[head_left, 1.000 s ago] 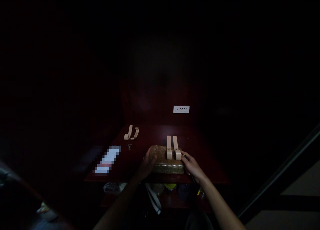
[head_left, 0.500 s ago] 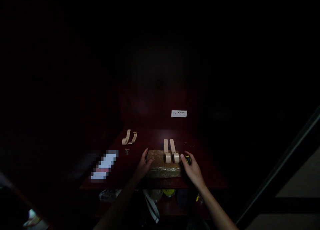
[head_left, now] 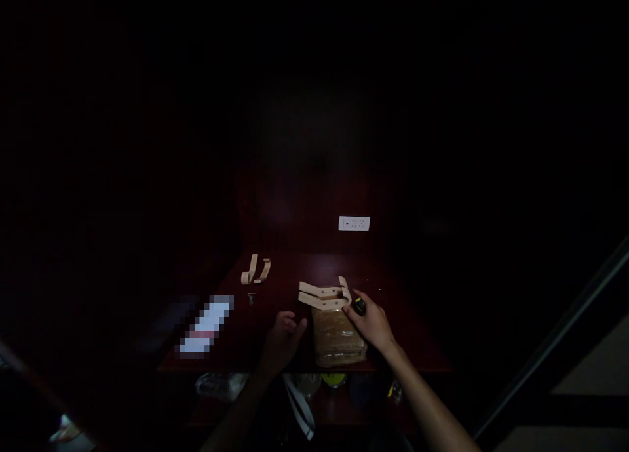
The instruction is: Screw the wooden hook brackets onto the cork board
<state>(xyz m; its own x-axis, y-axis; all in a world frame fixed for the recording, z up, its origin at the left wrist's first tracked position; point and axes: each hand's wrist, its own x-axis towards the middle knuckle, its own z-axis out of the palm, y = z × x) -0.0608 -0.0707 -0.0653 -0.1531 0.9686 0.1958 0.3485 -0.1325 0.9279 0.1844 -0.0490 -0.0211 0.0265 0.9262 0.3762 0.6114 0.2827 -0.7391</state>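
A brown block in clear wrap point(head_left: 338, 337) lies near the table's front edge, its narrow end toward me. Two pale wooden hooks point(head_left: 322, 296) rest across its far end, their curved ends to the right and small dark holes showing. My right hand point(head_left: 371, 321) is at the block's right side, thumb near the hooks' curved ends, with a black and yellow tool point(head_left: 360, 305) in its grip. To the left of the block, apart from it, my left hand point(head_left: 285, 339) hovers with fingers curled loosely and thumb apart, holding nothing.
Two more wooden hooks point(head_left: 249, 270) and some small screws point(head_left: 251, 298) lie at the table's left. A blurred bright rectangle point(head_left: 205, 325) is at the front left. A white socket panel point(head_left: 354, 223) is on the back wall. Bags and a strap point(head_left: 299, 406) sit on the lower shelf.
The block has turned about a quarter turn, and the hooks on it now point left. My left hand has come off the block; my right hand has stayed at its right side.
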